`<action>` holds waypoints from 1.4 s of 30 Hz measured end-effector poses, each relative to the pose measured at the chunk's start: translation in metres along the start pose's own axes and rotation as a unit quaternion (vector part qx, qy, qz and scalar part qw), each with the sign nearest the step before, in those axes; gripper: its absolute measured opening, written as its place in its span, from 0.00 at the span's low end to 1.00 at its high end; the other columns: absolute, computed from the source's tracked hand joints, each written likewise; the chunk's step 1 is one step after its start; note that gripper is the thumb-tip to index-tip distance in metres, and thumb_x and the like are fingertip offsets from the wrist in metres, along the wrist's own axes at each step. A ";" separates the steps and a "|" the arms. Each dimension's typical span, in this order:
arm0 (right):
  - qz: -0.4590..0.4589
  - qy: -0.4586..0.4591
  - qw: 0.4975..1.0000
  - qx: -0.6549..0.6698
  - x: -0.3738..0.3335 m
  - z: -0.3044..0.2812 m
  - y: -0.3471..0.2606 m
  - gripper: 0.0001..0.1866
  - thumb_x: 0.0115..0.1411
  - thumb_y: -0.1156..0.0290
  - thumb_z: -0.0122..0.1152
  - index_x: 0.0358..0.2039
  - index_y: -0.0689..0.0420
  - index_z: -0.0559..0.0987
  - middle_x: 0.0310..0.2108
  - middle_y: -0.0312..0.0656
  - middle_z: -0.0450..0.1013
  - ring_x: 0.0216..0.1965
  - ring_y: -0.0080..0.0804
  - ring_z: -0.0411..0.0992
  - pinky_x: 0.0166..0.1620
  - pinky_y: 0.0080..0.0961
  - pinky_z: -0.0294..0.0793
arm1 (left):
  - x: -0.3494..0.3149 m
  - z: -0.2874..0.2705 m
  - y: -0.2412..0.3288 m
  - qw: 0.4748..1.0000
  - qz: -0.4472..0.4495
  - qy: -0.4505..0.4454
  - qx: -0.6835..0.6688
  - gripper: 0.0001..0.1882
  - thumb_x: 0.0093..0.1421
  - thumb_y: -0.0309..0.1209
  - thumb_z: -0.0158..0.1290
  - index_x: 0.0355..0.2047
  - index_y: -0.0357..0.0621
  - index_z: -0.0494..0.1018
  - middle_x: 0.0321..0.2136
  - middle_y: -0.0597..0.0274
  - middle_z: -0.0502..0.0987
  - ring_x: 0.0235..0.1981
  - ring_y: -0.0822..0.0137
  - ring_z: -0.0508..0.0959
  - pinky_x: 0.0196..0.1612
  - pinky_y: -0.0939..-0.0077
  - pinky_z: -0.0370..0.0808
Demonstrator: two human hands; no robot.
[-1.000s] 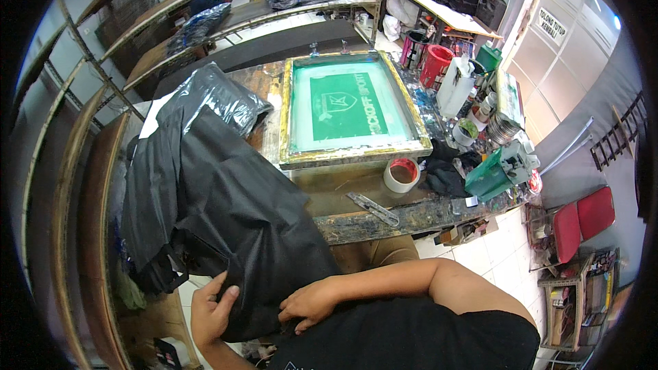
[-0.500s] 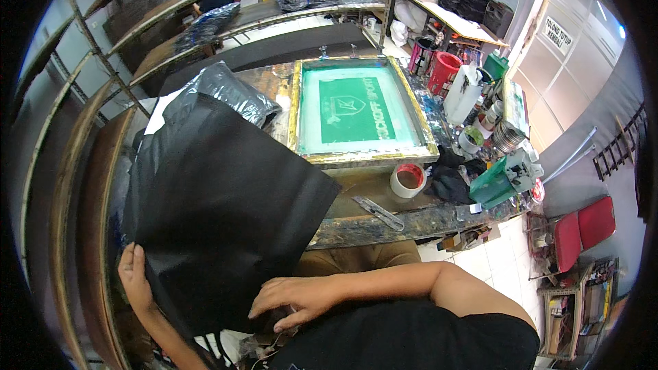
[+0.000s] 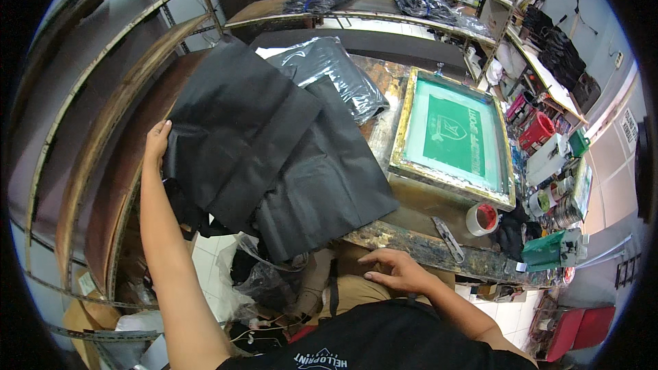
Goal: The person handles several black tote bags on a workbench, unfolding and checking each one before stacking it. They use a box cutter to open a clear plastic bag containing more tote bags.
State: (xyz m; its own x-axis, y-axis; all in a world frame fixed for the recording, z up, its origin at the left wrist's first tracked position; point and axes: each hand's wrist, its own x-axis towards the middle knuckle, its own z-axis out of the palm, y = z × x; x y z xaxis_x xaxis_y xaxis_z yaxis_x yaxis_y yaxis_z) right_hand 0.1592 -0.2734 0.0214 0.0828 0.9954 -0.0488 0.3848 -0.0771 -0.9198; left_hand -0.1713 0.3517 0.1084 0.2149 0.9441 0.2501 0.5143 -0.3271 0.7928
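Observation:
At the left, my left hand is closed on the edge of a black fabric sheet, which hangs over the table's left side by the shelves. Under and beside it, a second black fabric sheet lies slanted, its lower corner sticking out past the table's front edge. Nothing is in my right hand; it hovers in front of the table edge with thumb and fingers apart. To the right of the sheets sits a wood-framed printing screen with a green stencil area.
A shiny plastic-wrapped pack lies behind the sheets. Near the front edge are a utility knife and a roll of tape. Bottles, tins and a red tub crowd the right end. Curved-looking shelves stand close at left.
My left hand has moved up and away, carrying the sheet's edge leftward, and a second sheet now shows beneath. My right hand has come off the fabric toward the right. The view has turned left.

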 end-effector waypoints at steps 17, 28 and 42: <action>-0.088 0.121 0.956 -0.253 0.044 0.007 0.022 0.18 0.62 0.68 0.69 0.52 0.57 0.81 0.45 0.51 0.76 0.50 0.54 0.74 0.54 0.46 0.74 | -0.057 0.056 -0.014 0.838 0.105 0.269 0.464 0.33 0.69 0.54 0.55 0.65 0.47 0.70 0.62 0.43 0.72 0.62 0.42 0.73 0.63 0.45 0.69; -0.017 0.146 0.967 -0.206 0.045 0.005 0.034 0.14 0.62 0.68 0.69 0.46 0.60 0.81 0.40 0.52 0.74 0.46 0.55 0.75 0.50 0.44 0.75 | -0.365 0.213 0.105 0.832 0.436 -0.283 0.195 0.32 0.53 0.51 0.69 0.49 0.42 0.76 0.49 0.53 0.75 0.50 0.50 0.76 0.54 0.57 0.74; -0.063 0.136 0.976 -0.161 0.034 0.010 0.044 0.13 0.63 0.65 0.68 0.45 0.57 0.82 0.43 0.50 0.75 0.49 0.53 0.74 0.55 0.45 0.74 | -0.318 0.209 0.104 0.890 0.115 -0.440 -0.036 0.19 0.63 0.40 0.63 0.46 0.37 0.85 0.45 0.50 0.86 0.46 0.59 0.85 0.51 0.70 0.77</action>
State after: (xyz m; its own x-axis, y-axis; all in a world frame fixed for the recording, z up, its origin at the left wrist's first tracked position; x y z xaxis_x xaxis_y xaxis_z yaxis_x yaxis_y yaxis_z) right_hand 0.1701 -0.2420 -0.0248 0.2404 0.9494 0.2020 0.6723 -0.0128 -0.7401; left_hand -0.0125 0.0088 -0.0043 0.8911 0.4436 -0.0961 0.3245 -0.4747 0.8181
